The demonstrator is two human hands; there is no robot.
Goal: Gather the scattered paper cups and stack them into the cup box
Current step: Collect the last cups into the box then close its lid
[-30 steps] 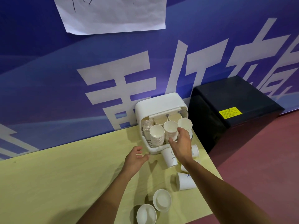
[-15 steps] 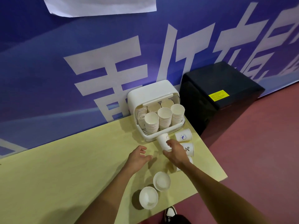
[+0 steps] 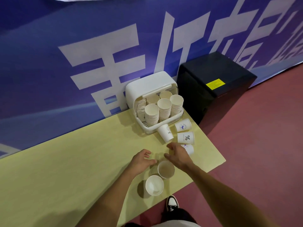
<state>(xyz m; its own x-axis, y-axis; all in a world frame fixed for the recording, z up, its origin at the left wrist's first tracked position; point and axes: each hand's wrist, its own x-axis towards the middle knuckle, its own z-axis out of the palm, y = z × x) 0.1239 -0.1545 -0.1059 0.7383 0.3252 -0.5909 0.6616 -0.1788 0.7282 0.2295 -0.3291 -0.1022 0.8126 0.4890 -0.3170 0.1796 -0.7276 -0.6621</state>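
Observation:
The white cup box (image 3: 150, 82) stands against the wall at the far right of the yellow table, lid raised, full of several stacks of paper cups (image 3: 164, 108). Loose cups lie on their sides in front of it: a "HELLO" cup (image 3: 166, 133), a purple-logo cup (image 3: 182, 125), a "%" cup (image 3: 186, 137) and one (image 3: 188, 149) partly behind my right hand. Two cups stand upright near the front edge, one (image 3: 166, 169) just below my hands and one (image 3: 154, 185) nearer me. My left hand (image 3: 141, 161) and right hand (image 3: 177, 155) hover open above the table, holding nothing.
A black cabinet (image 3: 213, 89) with a yellow label stands right of the table on the red floor. A blue banner wall (image 3: 65, 63) runs behind the table (image 3: 65, 161). The table's right corner lies just beyond the fallen cups. My shoe (image 3: 171, 202) shows below the table's front edge.
My right hand left the stacks in the box and drew back toward me, past the fallen "HELLO" cup. It now hovers beside the left hand above the nearer upright cup.

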